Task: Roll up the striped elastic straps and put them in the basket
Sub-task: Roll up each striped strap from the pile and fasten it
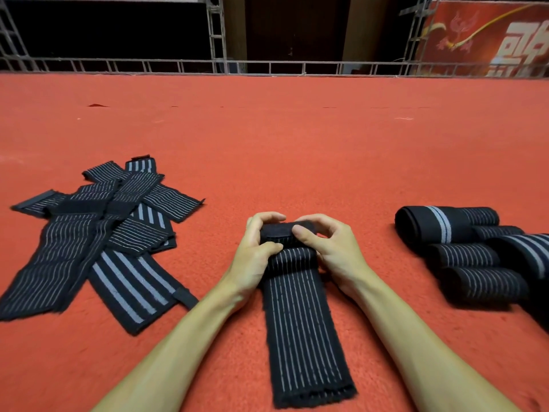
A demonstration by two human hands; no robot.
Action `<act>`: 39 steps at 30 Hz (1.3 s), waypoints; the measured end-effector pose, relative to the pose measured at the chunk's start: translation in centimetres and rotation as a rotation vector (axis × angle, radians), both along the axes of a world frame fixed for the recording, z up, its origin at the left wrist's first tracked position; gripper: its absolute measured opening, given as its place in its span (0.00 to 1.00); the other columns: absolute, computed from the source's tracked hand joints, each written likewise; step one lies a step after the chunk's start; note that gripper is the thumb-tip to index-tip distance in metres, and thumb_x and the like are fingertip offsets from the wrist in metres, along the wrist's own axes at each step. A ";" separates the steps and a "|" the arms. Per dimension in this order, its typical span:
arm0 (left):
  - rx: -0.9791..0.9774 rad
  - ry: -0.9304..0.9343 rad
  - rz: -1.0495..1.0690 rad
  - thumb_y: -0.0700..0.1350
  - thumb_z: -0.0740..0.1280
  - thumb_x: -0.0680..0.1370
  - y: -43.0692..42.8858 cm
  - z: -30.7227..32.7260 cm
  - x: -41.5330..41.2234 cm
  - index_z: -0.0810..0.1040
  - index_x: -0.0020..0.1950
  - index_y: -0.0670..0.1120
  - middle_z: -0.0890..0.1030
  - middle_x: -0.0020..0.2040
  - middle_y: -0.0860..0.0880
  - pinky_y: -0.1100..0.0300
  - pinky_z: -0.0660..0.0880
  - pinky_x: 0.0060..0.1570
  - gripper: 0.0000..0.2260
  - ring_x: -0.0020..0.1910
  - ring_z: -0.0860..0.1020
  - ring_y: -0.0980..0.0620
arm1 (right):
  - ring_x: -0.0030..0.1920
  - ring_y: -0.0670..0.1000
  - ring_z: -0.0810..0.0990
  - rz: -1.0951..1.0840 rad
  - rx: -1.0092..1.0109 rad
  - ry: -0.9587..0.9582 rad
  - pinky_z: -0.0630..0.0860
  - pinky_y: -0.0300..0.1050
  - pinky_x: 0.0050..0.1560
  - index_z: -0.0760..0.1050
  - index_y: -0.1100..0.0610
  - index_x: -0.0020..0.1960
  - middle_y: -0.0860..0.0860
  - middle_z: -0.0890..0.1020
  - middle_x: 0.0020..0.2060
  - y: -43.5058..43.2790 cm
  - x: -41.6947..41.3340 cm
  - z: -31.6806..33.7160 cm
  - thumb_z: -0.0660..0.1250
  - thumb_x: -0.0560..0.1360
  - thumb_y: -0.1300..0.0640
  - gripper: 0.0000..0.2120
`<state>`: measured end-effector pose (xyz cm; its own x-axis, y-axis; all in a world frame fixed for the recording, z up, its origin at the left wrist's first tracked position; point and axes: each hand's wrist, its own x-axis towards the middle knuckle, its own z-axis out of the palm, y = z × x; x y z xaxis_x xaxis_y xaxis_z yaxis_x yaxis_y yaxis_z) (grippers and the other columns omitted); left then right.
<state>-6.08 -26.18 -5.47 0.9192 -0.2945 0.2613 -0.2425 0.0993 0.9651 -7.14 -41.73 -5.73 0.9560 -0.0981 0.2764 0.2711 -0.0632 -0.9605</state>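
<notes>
Both forearms reach forward, wrists bent inward. Left hand (255, 248) and right hand (329, 248) curl over the rolled far end of the strap (303, 316), each grip pinching the roll, thumbs on top, fingers wrapped behind. Strap: black ribbed elastic, thin pale lengthwise stripes, frayed near edge. Long axis runs toward the viewer; unrolled tail flat on red carpet (267, 144). Loose flat straps (98, 233) heaped at left; finished rolls (463, 248) clustered at right
</notes>
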 end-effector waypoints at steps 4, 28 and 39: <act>-0.026 0.104 -0.059 0.51 0.68 0.68 -0.1 -0.4 0.1 0.71 0.58 0.54 0.75 0.60 0.42 0.56 0.74 0.55 0.19 0.54 0.77 0.51 | 0.47 0.52 0.79 0.076 0.178 0.005 0.76 0.50 0.51 0.80 0.54 0.46 0.49 0.82 0.42 -0.2 0.3 -0.3 0.76 0.63 0.60 0.13; -0.109 0.014 0.041 0.39 0.62 0.66 0.2 0.3 0.1 0.78 0.49 0.51 0.80 0.50 0.45 0.57 0.76 0.47 0.14 0.47 0.77 0.51 | 0.46 0.43 0.80 0.102 -0.055 -0.018 0.76 0.40 0.49 0.77 0.56 0.55 0.48 0.83 0.46 0.4 -0.3 0.1 0.73 0.72 0.56 0.13; -0.183 0.082 0.117 0.38 0.62 0.79 -0.1 -0.2 0.6 0.74 0.55 0.48 0.80 0.47 0.48 0.59 0.76 0.48 0.07 0.46 0.79 0.52 | 0.46 0.49 0.83 0.163 0.001 0.049 0.77 0.40 0.43 0.73 0.53 0.62 0.51 0.84 0.47 0.2 -0.4 0.1 0.76 0.67 0.57 0.25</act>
<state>-5.52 -26.30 -5.70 0.9646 -0.1390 0.2240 -0.1846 0.2506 0.9503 -7.54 -41.49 -5.62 0.9717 0.0589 0.2286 0.2302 -0.0217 -0.9729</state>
